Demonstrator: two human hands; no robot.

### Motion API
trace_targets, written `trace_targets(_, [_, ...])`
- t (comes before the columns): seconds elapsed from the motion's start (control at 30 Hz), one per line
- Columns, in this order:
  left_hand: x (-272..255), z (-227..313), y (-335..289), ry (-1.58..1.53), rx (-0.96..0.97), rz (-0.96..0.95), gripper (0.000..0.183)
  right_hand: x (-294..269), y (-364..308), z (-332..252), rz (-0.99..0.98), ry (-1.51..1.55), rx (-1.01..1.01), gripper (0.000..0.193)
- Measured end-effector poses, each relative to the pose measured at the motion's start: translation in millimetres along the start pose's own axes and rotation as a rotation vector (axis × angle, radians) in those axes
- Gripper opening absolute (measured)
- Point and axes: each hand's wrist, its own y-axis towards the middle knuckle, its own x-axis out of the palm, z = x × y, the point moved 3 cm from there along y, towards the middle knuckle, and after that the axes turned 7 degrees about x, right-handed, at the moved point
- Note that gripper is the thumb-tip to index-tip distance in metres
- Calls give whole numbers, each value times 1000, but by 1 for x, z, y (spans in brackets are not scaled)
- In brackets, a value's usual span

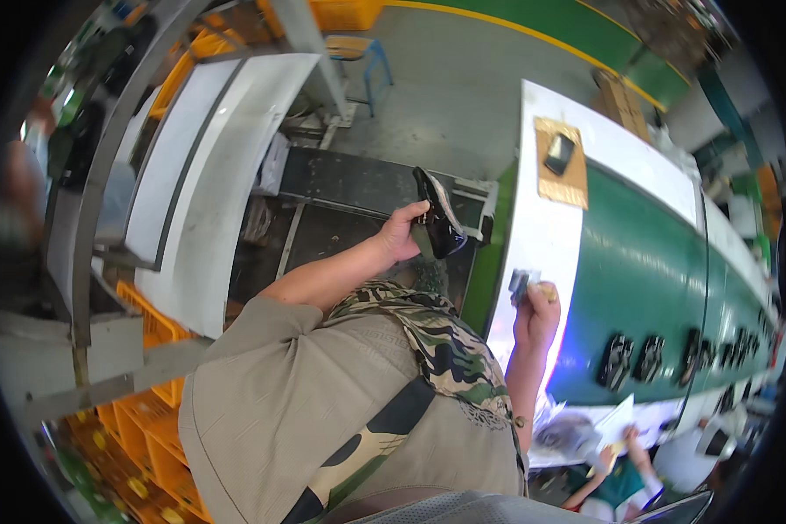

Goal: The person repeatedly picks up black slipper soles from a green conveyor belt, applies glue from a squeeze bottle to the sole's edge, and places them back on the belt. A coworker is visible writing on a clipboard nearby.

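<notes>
My left hand [402, 232] is closed on the edge of a glossy black curved part [441, 217], long and narrow with a pale grey strip along one side; I cannot make out its exact kind. It is held up over the dark bench. Above the white border of the conveyor, my right hand [538, 316] pinches a small grey-blue piece [521, 284] between its fingertips. A yellowish bit shows by the fingers, too small to name. The two hands are apart.
A green conveyor belt [637, 271] on my right carries several black parts [618, 361]. A dark object lies on brown cardboard [571, 188] at its border. White panels [227, 166] and orange crates [162, 419] stand left. Another person's hands [633, 437] work at lower right.
</notes>
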Motion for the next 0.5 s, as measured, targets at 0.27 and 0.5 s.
trace_targets(0.27, [-76,205,-46,191,601,385,22,17,45,53,-61,-57,202,17])
trace_targets(0.5, [-132,355,-136,179,998,730,26,53,68,76,-132,-156,248,13])
